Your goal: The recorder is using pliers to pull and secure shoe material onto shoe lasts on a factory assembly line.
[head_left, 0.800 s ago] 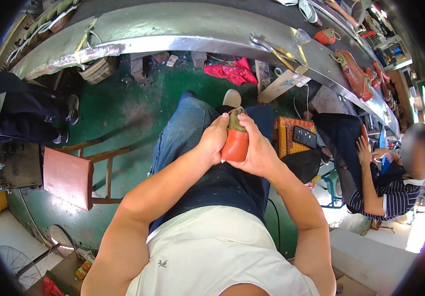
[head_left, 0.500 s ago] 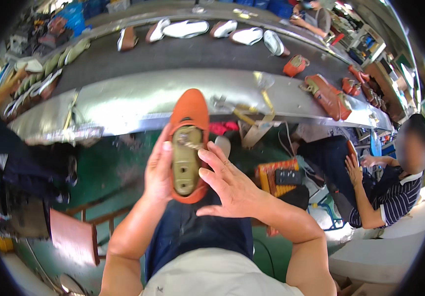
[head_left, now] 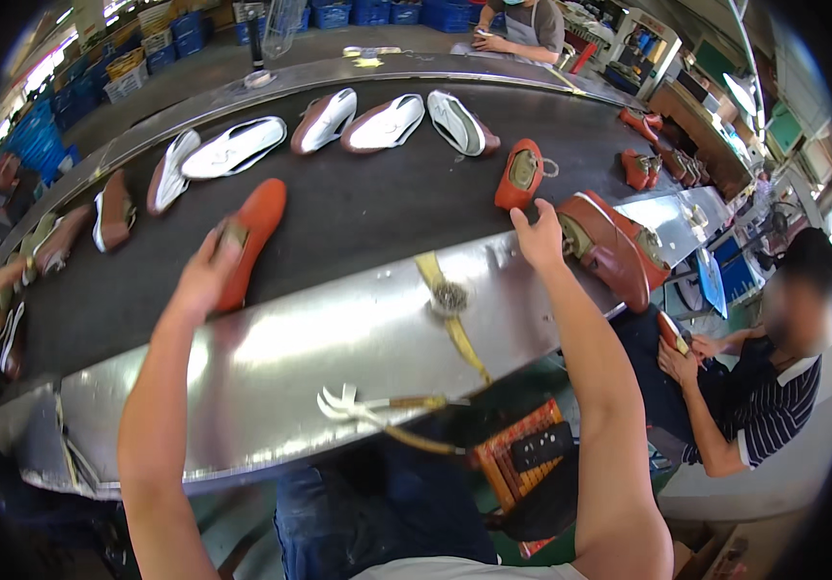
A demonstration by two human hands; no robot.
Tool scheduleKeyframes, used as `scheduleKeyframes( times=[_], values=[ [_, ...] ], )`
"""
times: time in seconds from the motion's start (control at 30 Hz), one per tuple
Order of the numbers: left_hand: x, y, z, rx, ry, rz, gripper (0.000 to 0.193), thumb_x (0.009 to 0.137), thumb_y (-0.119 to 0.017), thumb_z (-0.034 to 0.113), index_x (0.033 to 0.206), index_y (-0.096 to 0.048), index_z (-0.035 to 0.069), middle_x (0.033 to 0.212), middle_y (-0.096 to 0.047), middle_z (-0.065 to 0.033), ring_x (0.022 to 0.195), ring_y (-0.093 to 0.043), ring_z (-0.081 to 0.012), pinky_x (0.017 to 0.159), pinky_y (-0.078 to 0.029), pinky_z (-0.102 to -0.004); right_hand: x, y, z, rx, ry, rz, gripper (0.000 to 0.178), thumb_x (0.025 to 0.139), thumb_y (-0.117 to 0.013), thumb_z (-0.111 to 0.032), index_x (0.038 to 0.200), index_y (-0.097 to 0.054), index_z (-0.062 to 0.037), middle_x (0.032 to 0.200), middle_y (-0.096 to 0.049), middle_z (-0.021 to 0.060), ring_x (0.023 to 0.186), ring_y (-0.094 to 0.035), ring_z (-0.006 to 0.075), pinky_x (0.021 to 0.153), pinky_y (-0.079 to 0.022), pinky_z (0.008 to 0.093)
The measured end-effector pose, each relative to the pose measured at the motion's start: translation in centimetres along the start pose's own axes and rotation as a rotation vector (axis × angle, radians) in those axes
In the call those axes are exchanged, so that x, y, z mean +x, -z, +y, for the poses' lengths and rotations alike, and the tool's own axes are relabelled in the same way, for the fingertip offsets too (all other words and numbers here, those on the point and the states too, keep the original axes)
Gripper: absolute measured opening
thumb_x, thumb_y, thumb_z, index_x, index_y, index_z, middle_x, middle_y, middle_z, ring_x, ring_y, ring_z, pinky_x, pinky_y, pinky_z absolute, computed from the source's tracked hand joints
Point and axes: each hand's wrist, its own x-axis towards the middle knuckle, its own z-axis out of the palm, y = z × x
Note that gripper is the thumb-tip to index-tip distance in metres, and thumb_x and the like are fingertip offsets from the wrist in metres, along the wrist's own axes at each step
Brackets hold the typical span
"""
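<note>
On the dark conveyor belt point(head_left: 358, 208), my left hand point(head_left: 211, 275) grips an orange shoe point(head_left: 263, 215) by its opening, with the toe pointing away from me. A last shows inside the opening beside my fingers. My right hand point(head_left: 539, 237) reaches out to the right with thumb and fingers apart and nothing between them. Just beyond its fingertips is a second orange shoe point(head_left: 522, 172) with a last and a loop of cord in it; whether they touch I cannot tell. Right of that hand, brown and orange shoes point(head_left: 609, 251) lie bunched on the metal ledge.
Several white-and-brown shoes point(head_left: 384, 123) line the belt's far side. A hammer and pincers point(head_left: 377, 406) lie on the near metal ledge point(head_left: 242, 387), by a round wire pad point(head_left: 449, 299). At right a seated person point(head_left: 754, 387) holds a shoe; another person point(head_left: 522, 34) works across the belt.
The orange shoe has gone from above my lap to the belt, in my left hand. My right hand has left it and stretched to the right. My view has shifted toward the belt.
</note>
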Motion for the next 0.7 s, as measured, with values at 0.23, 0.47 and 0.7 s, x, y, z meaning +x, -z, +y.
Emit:
scheduleKeyframes(
  times=[0.23, 0.47, 0.7],
  values=[
    [-0.4, -1.8, 3.7, 0.423, 0.104, -0.029, 0.078, 0.093, -0.069, 0.036, 0.153, -0.034, -0.001, 0.137, -0.057, -0.0297, 0.131, -0.054, -0.0438, 0.109, -0.043, -0.0431, 10.3, -4.8, 5.1, -0.107, -0.147, 0.065, 0.100, 0.072, -0.087, -0.049, 0.142, -0.044, 0.0073, 0.135, -0.059, 0.0254, 0.127, -0.059, 0.0353, 0.104, -0.048, 0.0406],
    [-7.5, -2.7, 10.1, 0.384, -0.538, 0.043, 0.096, 0.080, -0.081, 0.018, 0.157, -0.026, -0.001, 0.162, -0.028, -0.0265, 0.153, -0.022, -0.0435, 0.124, -0.021, -0.0468, 0.8, 6.2, -6.5, 1.168, -0.496, -0.375, 0.050, 0.097, -0.066, -0.031, 0.135, -0.055, -0.0005, 0.117, -0.069, 0.0118, 0.097, -0.072, 0.0226, 0.080, -0.061, 0.0417],
    [-21.0, -3.9, 21.3, 0.172, -0.915, -0.059, 0.122, 0.073, -0.083, 0.059, 0.155, -0.022, -0.008, 0.162, -0.020, -0.0318, 0.150, -0.012, -0.0568, 0.120, -0.012, -0.0655, -18.2, 14.2, -23.0, 0.827, 0.039, -0.891, 0.048, 0.096, -0.068, -0.022, 0.135, -0.057, 0.0044, 0.116, -0.069, 0.0104, 0.100, -0.066, 0.0157, 0.089, -0.053, 0.0313]
  ],
)
